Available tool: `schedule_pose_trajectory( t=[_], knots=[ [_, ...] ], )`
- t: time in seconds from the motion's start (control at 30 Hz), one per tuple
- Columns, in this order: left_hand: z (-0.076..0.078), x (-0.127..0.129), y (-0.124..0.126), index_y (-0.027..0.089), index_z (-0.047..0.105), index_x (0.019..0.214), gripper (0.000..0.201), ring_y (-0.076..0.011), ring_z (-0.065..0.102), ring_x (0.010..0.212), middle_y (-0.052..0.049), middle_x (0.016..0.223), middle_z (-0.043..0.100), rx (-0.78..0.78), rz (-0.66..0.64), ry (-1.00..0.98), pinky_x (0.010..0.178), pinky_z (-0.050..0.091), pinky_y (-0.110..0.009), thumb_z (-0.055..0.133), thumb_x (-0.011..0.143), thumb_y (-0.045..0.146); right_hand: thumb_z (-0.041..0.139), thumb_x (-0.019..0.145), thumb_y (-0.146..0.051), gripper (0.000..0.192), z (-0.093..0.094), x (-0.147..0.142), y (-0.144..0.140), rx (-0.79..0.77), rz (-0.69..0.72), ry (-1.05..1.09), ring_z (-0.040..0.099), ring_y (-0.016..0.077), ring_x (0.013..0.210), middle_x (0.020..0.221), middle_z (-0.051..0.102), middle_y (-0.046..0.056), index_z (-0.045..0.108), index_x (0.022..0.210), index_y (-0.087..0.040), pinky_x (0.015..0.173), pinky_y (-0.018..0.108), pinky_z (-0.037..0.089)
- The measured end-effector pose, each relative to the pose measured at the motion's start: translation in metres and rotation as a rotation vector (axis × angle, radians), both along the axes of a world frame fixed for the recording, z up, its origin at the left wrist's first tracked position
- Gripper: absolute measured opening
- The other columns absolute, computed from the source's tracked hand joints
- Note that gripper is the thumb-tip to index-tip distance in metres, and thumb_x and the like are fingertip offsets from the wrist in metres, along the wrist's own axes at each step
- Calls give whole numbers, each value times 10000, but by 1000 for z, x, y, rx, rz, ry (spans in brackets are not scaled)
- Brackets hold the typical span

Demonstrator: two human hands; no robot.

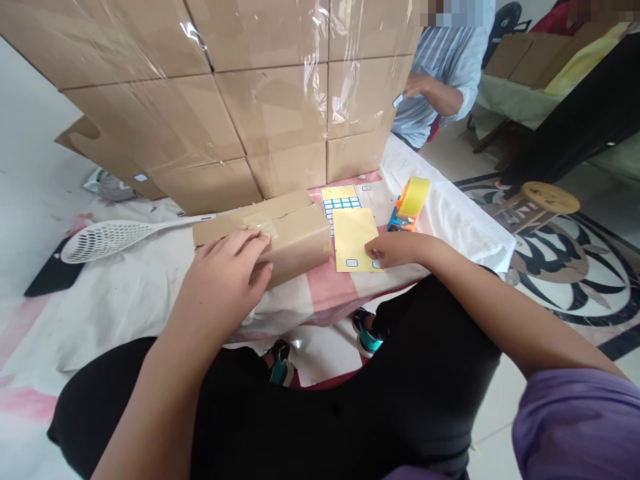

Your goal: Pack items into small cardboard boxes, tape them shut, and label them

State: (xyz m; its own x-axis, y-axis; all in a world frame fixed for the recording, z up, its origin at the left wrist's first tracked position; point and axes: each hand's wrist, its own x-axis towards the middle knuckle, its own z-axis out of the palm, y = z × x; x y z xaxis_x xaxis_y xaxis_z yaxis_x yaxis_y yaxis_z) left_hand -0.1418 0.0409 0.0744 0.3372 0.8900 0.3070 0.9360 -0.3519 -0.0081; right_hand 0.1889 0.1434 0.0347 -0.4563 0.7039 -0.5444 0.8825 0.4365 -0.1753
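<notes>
A small closed cardboard box (305, 243) lies on the cloth, with clear tape over its top seam. My left hand (227, 267) rests on the box's near left part, fingers apart over the top and thumb by the near side. To the right lies a yellow sticker backing sheet (353, 233) with a blue-edged white label (352, 263) on its lower left. My right hand (395, 250) pinches at the sheet's lower right corner, fingers closed at another label (377, 264), partly hidden. A second sheet with rows of blue-edged labels (343, 200) lies partly under the first.
Taped cardboard boxes (280, 100) stand stacked behind. An orange and blue tape dispenser (409, 205) lies right of the sheets. A white slotted skimmer (110, 239) and a black flat object (50, 273) lie left. Another person's hand (417, 85) touches the stack; a wooden stool (550, 199) stands beyond.
</notes>
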Motion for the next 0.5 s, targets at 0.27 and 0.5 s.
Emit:
schedule_pose_trajectory(
  t=[0.27, 0.5],
  knots=[
    [1, 0, 0, 230, 599, 1276, 353, -334, 562, 1336, -123, 1382, 633, 4, -11, -1, 1052, 465, -503, 437, 966, 280, 623, 767, -190, 39, 3, 4, 8, 35, 36, 165, 583, 191, 794, 907, 660, 46, 629, 805, -191, 665, 284, 364],
    [-1, -2, 0, 233, 601, 1305, 378, -336, 579, 1319, -113, 1387, 634, 2, -24, -27, 1054, 474, -497, 456, 960, 290, 639, 806, -206, 35, 6, -11, 11, 12, -294, 565, 531, 124, 604, 711, 617, -5, 635, 792, -174, 557, 257, 361]
  ],
)
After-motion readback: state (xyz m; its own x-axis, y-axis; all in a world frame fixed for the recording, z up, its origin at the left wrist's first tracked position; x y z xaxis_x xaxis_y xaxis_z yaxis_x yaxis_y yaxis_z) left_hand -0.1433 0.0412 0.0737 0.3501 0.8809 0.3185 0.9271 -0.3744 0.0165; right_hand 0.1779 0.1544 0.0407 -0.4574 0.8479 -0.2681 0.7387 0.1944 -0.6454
